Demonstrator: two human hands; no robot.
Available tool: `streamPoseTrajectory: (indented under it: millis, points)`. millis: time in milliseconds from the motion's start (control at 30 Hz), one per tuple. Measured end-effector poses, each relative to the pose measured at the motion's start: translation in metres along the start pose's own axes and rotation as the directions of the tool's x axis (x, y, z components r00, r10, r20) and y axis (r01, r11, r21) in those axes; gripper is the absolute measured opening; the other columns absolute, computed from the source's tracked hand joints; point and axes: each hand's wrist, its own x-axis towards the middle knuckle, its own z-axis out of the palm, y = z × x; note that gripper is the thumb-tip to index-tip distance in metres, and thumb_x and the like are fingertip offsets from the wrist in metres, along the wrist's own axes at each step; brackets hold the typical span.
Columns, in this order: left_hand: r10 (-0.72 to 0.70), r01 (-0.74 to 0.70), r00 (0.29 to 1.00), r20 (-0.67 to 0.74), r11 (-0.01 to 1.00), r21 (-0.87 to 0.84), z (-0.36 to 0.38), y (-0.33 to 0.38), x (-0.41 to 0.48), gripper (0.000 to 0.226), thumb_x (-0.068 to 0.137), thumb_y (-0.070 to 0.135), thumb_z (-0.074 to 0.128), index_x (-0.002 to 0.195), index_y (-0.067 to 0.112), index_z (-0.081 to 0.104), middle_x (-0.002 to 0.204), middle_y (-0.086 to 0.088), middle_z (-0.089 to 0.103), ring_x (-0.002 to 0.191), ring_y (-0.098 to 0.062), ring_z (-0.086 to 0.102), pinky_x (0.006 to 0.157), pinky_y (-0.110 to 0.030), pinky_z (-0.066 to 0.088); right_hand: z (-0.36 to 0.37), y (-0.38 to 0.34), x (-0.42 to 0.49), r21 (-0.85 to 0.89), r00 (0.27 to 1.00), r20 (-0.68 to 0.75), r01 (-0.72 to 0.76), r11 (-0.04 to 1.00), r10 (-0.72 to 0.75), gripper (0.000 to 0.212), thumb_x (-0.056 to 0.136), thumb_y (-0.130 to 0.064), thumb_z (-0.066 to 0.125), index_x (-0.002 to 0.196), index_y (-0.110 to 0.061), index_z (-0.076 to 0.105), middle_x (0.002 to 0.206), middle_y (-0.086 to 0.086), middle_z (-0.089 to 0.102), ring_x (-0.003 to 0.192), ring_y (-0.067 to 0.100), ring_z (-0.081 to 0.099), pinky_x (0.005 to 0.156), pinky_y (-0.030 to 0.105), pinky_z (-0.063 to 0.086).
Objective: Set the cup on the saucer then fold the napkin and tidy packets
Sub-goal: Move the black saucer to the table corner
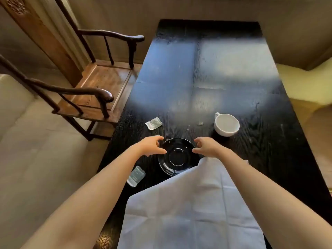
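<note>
Table: long, dark, glossy open-grained wood, bearing a round black glazed saucer with a recessed centre ring, a white ceramic cup with a loop handle standing empty and upright, well apart from the saucer at far right, a pale creased cloth napkin spread flat with one corner overlapping the saucer's near rim, and two small clear crinkled packets, one beyond the saucer at left, one just beside it at near left. Left hand and right hand: both bare, fingers curled and spread apart, flanking the saucer at its left and right rims, gripping nothing; contact with the rim cannot be told. Wooden armchair with curved dark arms, left of table.
</note>
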Motion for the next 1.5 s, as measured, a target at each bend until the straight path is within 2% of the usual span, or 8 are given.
streamPoseTrajectory:
  millis: [267,433,533,833,933,1067,1233,1500]
  points:
    - [-0.122,0.096,0.992,-0.03,0.89,-0.445,0.042,-0.021,0.018,0.065,0.078,-0.003,0.068,0.133,0.017,0.04,0.087,-0.002,0.047,0.093,-0.026,0.06,0.074,-0.044,0.059,0.028,0.008,0.009,0.094,0.999,-0.01,-0.05,0.994,0.051,0.039,0.08,-0.013,0.067,0.117,-0.006,0.056,0.117,0.013,0.062,0.107,0.027,0.056,0.085,0.032,0.045]
    - [-0.169,0.114,0.984,-0.058,0.844,-0.524,0.054,-0.027,0.026,0.063,0.076,-0.013,0.064,0.131,0.009,0.045,0.119,-0.024,0.053,0.104,-0.036,0.06,0.055,-0.036,0.059,0.035,0.008,0.015,0.197,0.994,-0.07,-0.065,0.978,0.081,0.038,0.077,-0.001,0.065,0.114,-0.003,0.059,0.117,0.016,0.063,0.11,0.03,0.056,0.088,0.033,0.045]
    - [-0.178,0.093,0.978,-0.105,0.834,-0.544,0.05,-0.028,0.025,0.059,0.076,-0.013,0.065,0.128,0.01,0.048,0.107,-0.019,0.056,0.102,-0.034,0.061,0.06,-0.041,0.06,0.032,0.003,0.011,0.286,0.989,-0.123,-0.039,0.957,0.077,0.036,0.079,0.003,0.062,0.114,-0.004,0.06,0.113,0.015,0.063,0.102,0.031,0.059,0.078,0.036,0.052]
    - [-0.074,-0.05,0.981,-0.178,0.795,-0.604,-0.01,0.023,0.002,0.054,0.078,-0.015,0.062,0.127,0.004,0.05,0.104,-0.014,0.058,0.095,-0.031,0.062,0.07,-0.039,0.057,-0.023,-0.007,-0.025,0.652,0.979,-0.158,0.004,0.758,0.131,0.041,0.08,0.013,0.056,0.118,-0.001,0.059,0.108,0.017,0.062,0.094,0.035,0.064,0.075,0.041,0.059]
    - [-0.01,-0.08,0.99,-0.143,0.791,-0.607,-0.027,0.054,-0.011,0.047,0.08,-0.013,0.062,0.124,0.003,0.054,0.122,-0.017,0.058,0.099,-0.032,0.065,0.061,-0.034,0.06,-0.052,-0.003,-0.054,0.812,0.977,-0.113,-0.015,0.584,0.182,0.043,0.082,0.017,0.052,0.122,0.004,0.056,0.104,0.016,0.057,0.08,0.028,0.062,0.059,0.029,0.06]
    - [0.096,-0.098,0.995,-0.038,0.768,-0.632,-0.035,0.102,-0.032,0.043,0.082,-0.011,0.06,0.123,0.001,0.054,0.109,-0.015,0.064,0.083,-0.023,0.069,0.058,-0.031,0.061,-0.091,0.016,-0.102,0.868,0.968,-0.127,0.004,0.496,0.215,0.036,0.084,0.018,0.051,0.116,0.005,0.059,0.097,0.014,0.062,0.071,0.02,0.063,0.044,0.021,0.054]
    - [0.188,-0.104,0.98,0.065,0.762,-0.639,-0.018,0.157,-0.056,0.04,0.084,-0.014,0.055,0.121,0.003,0.054,0.104,-0.017,0.065,0.08,-0.023,0.068,0.057,-0.029,0.06,-0.121,0.059,-0.153,0.877,0.96,-0.123,-0.014,0.48,0.253,0.036,0.086,0.01,0.055,0.12,0.001,0.058,0.113,0.019,0.063,0.085,0.022,0.066,0.053,0.021,0.057]
    - [0.222,-0.079,0.966,0.133,0.743,-0.665,0.088,0.219,-0.066,0.04,0.084,-0.018,0.049,0.119,-0.001,0.056,0.088,-0.012,0.062,0.078,-0.026,0.064,0.073,-0.036,0.055,-0.104,0.165,-0.222,0.899,0.94,-0.065,-0.09,0.429,0.334,0.031,0.087,0.006,0.056,0.112,-0.011,0.063,0.102,0.01,0.07,0.088,0.02,0.068,0.067,0.026,0.058]
